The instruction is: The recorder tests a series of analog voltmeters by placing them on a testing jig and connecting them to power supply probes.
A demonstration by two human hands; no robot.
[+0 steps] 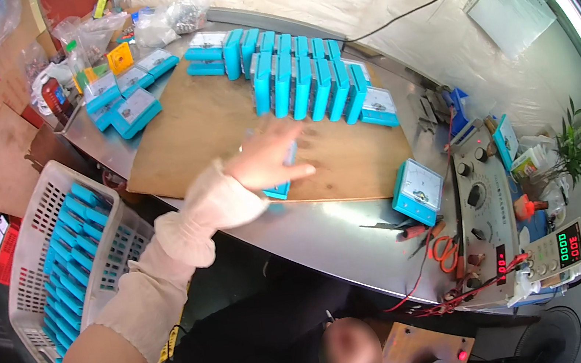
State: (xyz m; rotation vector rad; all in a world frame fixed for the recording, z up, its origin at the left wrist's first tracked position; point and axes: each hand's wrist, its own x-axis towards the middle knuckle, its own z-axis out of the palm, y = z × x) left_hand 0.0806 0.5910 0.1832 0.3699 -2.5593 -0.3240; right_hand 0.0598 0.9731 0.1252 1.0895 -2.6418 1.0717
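At the frame's centre, the left hand (269,158), blurred, grips a blue meter (282,186) above the board (208,126). The right hand is out of view. Setting it upright beside the upper-centre row of meters (306,79) would suit.

The blue meter (281,186) is a small box-shaped panel meter in a light-blue casing, standing tilted on the brown board (216,129), near that board's front edge and well apart from the rows of like meters at its far side. Most of its body is hidden behind the left hand (269,158), which covers it from above with fingers spread and motion-blurred; only the lower corner and a strip of one side show. Whether its dial faces up cannot be told.
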